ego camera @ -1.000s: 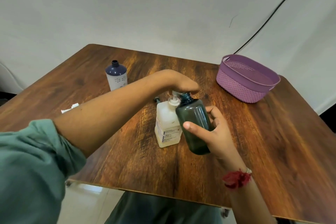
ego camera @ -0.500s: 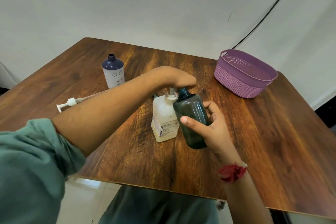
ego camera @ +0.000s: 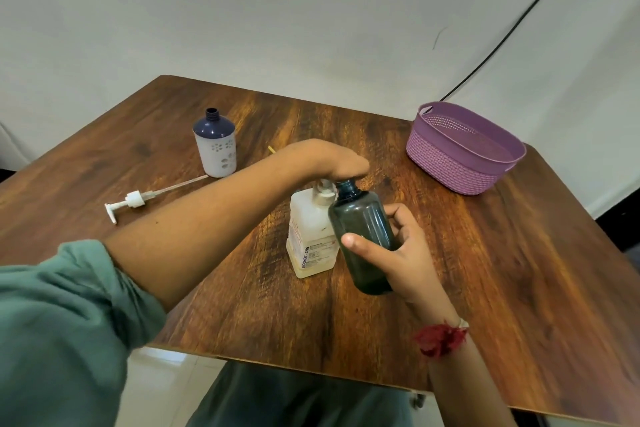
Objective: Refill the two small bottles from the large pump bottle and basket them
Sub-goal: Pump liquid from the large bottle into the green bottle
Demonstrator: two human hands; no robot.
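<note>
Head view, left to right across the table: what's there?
Loose white pump with tube, navy-topped white small bottle, large translucent pump bottle, dark green small bottle, purple woven-look basket.

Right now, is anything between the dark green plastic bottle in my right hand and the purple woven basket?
Nothing visible: bare wooden table lies between the dark green plastic bottle, held by the right hand, and the purple woven basket. The white pump bottle stands on the opposite side.
</note>
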